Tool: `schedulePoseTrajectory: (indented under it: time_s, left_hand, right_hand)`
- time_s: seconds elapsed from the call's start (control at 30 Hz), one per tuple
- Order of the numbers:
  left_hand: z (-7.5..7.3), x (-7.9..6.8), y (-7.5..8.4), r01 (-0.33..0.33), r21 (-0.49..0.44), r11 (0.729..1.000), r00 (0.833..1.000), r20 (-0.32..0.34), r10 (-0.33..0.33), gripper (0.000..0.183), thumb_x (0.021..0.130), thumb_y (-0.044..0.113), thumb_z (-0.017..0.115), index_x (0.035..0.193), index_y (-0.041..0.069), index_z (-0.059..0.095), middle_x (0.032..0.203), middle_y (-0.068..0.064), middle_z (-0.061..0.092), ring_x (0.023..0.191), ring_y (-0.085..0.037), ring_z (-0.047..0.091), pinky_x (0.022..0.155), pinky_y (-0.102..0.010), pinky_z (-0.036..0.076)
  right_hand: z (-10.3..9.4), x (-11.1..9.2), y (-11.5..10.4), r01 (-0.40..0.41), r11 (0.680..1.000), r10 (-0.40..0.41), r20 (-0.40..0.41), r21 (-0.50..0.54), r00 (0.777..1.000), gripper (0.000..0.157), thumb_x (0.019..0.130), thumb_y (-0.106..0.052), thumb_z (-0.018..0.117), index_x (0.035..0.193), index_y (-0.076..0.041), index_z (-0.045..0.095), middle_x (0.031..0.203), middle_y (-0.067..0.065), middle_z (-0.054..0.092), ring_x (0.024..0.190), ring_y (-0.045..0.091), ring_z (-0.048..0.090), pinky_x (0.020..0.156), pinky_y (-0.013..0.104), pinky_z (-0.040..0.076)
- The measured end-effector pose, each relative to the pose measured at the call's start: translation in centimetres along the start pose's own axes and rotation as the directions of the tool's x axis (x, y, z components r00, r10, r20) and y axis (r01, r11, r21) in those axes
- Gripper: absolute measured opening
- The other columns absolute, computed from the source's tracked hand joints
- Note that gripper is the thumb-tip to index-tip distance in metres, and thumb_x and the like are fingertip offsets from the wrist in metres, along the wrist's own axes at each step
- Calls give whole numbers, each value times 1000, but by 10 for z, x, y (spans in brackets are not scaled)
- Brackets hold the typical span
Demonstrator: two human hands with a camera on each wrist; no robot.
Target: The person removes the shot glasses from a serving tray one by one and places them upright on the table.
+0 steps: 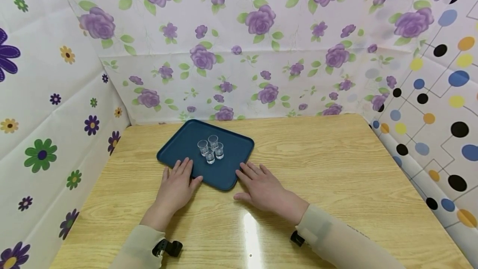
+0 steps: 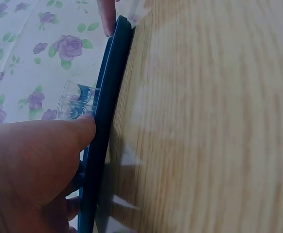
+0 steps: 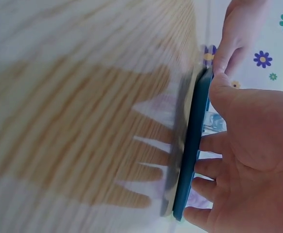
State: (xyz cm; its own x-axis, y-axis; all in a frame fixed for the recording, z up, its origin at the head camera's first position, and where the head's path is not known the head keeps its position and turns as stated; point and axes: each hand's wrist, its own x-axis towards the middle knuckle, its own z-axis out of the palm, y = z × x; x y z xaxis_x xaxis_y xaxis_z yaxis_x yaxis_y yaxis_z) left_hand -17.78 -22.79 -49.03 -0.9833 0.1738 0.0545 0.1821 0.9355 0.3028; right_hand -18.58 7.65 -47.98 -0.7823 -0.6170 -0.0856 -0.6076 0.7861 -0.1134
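A dark blue tray [image 1: 223, 174] with a low raised rim lies turned at an angle on the wooden table. Several small clear shot glasses [image 1: 219, 151] stand grouped near its middle. My left hand [image 1: 175, 187] rests along the tray's near left edge, fingers stretched over the rim and thumb spread. At the near right edge is my right hand [image 1: 262, 188], its straight fingertips at the rim. In the right wrist view, the right fingers [image 3: 210, 167] lie extended against the tray's side. The left thumb [image 2: 87, 130] reaches the rim in the left wrist view.
The wooden table [image 1: 317, 165] extends to both sides and in front of the tray. A cloth wall with purple roses [image 1: 261, 20] rises behind it. Patterned cloths stand left [image 1: 41, 107] and right [image 1: 433, 90]. A bright reflection lies on the table's near part.
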Motion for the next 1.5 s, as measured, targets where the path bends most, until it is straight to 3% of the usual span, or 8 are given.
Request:
schedulePoseTrajectory:
  time_s: [0.13, 0.3, 0.87, 1.5]
  left_hand:
    - [4, 0, -2, -11, -6, 1000, 1000, -7, 11, 74, 116, 44, 57, 166, -9, 40, 174, -30, 33, 162, -54, 25, 128, -77, 12]
    - [-1, -2, 6, 5, 26, 1000, 999, 34, -5, 74, 116, 41, 58, 168, -7, 38, 176, -27, 31, 163, -52, 24, 130, -73, 12]
    - [8, -8, 17, -37, 29, 999, 999, 29, 36, 74, 115, 43, 60, 167, -5, 41, 175, -25, 34, 163, -49, 26, 131, -73, 12]
    - [22, -16, 43, -108, 35, 994, 993, 53, 106, 75, 113, 48, 63, 168, 0, 44, 175, -20, 38, 164, -44, 27, 133, -68, 13]
  right_hand:
    - [0, 0, 0, 8, 1000, -8, -8, -11, 1000, 81, 111, -65, 50, 171, -12, 43, 179, 14, 32, 166, 34, 28, 131, 61, 27]
    - [-1, -1, 1, 14, 1000, -14, -15, -14, 1000, 81, 111, -65, 51, 170, -11, 44, 178, 15, 33, 165, 35, 29, 131, 61, 29]
    - [1, -12, 17, 6, 1000, -6, -12, 7, 1000, 81, 111, -64, 53, 169, -9, 46, 178, 15, 33, 165, 34, 31, 131, 59, 29]
    - [-6, -30, 43, -25, 1000, 26, -34, 15, 999, 79, 111, -61, 55, 165, -3, 50, 175, 17, 40, 163, 37, 35, 131, 62, 28]
